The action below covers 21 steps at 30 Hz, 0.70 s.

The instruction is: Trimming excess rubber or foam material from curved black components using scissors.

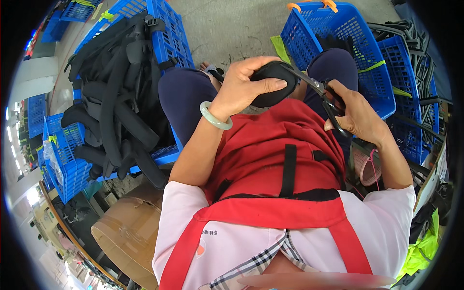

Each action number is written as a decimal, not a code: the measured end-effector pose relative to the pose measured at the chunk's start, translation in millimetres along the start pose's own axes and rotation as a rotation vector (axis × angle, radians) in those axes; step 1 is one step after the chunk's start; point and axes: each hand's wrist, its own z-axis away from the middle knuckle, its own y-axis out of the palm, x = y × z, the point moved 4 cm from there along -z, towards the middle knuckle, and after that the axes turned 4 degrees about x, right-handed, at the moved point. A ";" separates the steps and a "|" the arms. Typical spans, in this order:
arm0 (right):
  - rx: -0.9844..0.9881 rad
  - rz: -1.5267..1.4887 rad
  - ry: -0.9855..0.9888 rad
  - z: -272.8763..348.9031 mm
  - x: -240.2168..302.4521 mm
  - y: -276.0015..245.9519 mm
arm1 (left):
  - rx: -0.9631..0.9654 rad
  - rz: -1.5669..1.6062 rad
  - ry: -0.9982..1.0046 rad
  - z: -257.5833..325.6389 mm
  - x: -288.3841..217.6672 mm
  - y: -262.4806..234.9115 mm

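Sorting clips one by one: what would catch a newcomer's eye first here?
The bright red cloth apron at centre stands out first. Just above it, the left hand holds a rounded black soft-looking piece and the right hand black-handled metal scissors at its edge. At left, a blue plastic crate is heaped with long black tubular pieces.

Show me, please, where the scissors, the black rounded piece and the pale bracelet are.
Scissors (317,86): head view, at the pivot.
Black rounded piece (271,72): head view, on its upper surface.
Pale bracelet (211,119): head view, on its band.
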 end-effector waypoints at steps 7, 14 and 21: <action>0.032 -0.059 -0.073 -1.4 -1.6 -1.2 | 0.067 -0.030 0.027 2.3 2.8 7.1; 0.110 -0.062 0.019 0.5 -6.1 -3.0 | 0.097 -0.020 0.012 3.1 7.6 8.8; 0.146 -0.045 0.098 1.7 -17.8 -9.3 | 0.131 -0.088 0.024 1.7 12.5 13.9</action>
